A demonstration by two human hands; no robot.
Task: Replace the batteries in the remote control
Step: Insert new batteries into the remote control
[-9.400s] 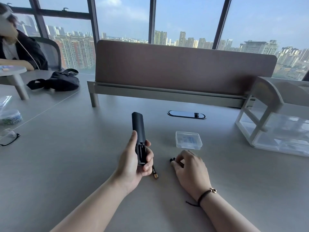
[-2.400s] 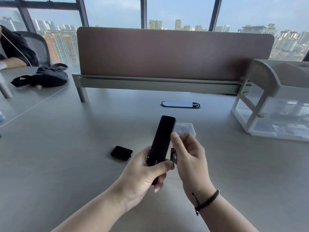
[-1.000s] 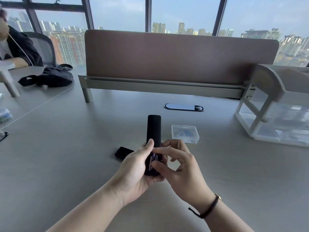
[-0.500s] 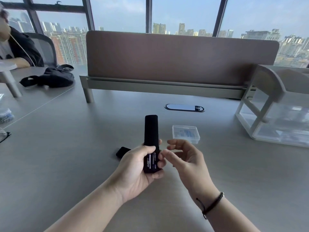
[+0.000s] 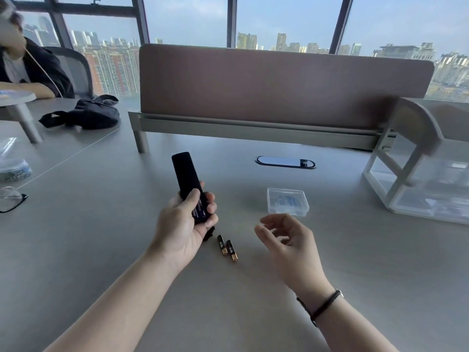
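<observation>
Left hand (image 5: 185,222) wraps remote (image 5: 189,187); right hand (image 5: 286,240) empty, fingers loosely curled. Cover (image 5: 209,235) at 6 o'clock: align rails, slide shut.

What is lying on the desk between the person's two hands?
In the head view, two AAA batteries lie side by side on the desk between the left hand and right hand.
</observation>
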